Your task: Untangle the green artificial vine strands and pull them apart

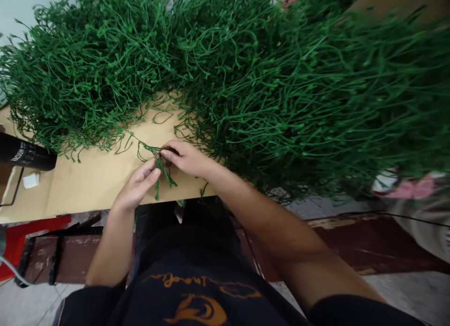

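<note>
Near the front edge of the cardboard-covered table [94, 176], a small bunch of thin green plastic stems [162, 165] is held between both hands. My left hand [139, 181] pinches it from the left with thumb and fingers. From the right, my right hand [184, 158] closes its thumb and fingertips on the same bunch, close to the left fingertips. Some stems trail up to the left, and others hang down between the hands. Behind them lies a large heap of green stems [116, 58], which reaches along the table's back and far to the right.
A black bottle [28, 152] lies at the left edge, with a small white piece [31, 180] beside it. A red object [35, 225] stands below the table at the left. Pink and white cloth [415, 187] shows at the right, near a dark cable.
</note>
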### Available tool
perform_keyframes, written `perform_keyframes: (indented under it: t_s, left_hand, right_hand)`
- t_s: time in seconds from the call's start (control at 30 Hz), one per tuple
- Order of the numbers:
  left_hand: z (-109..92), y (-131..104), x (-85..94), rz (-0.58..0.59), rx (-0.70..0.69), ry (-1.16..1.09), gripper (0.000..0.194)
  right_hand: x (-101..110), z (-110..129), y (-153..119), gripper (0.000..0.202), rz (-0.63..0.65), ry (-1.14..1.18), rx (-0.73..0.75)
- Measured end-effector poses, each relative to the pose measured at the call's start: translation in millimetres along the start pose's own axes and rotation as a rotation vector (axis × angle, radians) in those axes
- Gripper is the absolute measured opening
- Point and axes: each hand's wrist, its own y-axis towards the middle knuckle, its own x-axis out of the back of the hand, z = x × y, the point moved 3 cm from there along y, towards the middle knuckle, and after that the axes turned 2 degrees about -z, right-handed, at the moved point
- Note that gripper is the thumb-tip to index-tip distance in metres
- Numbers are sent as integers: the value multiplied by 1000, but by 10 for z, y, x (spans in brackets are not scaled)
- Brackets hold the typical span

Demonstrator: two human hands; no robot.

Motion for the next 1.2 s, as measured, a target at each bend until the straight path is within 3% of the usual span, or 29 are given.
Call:
perform_keyframes:
  t_s: [0.13, 0.27, 0.43, 0.53, 0.73, 0.8, 0.9, 0.97, 1.03, 1.2]
  left_hand:
    - [55, -40, 218, -237, 25, 45, 49]
    - [52, 153, 272, -375, 55, -150, 56]
    - [36, 472, 179, -294, 127, -238, 45]
    - [36, 492, 165, -258, 139, -191, 39]
    - [91, 426, 148, -164, 108, -91, 33]
    - [103, 434, 142, -138, 82, -50, 25]
    - [111, 451, 162, -160, 44, -15, 22]
    - [121, 457, 177, -165, 48, -33, 24]
    - [131, 462, 193, -179, 63, -41, 27]
    - [142, 506, 233, -303, 48, 80, 25]
  right_hand:
    - [113, 36, 9, 21, -118, -122, 42]
    - [103, 138, -84, 23, -196, -333, 97]
    - [-143, 245, -255, 22, -53, -494, 258]
    - [-102, 248, -315, 21, -23, -440, 283]
    - [278, 184, -43, 44, -377, -350, 185]
    - [261, 166, 120, 50, -323, -371, 100]
    - [96, 161, 275, 40, -39, -339, -10]
    - [0, 155, 294, 29, 77, -320, -52]
    - [-37, 131, 280, 26, 81, -322, -66]
    - [56, 38, 219, 25, -65, -242, -36]
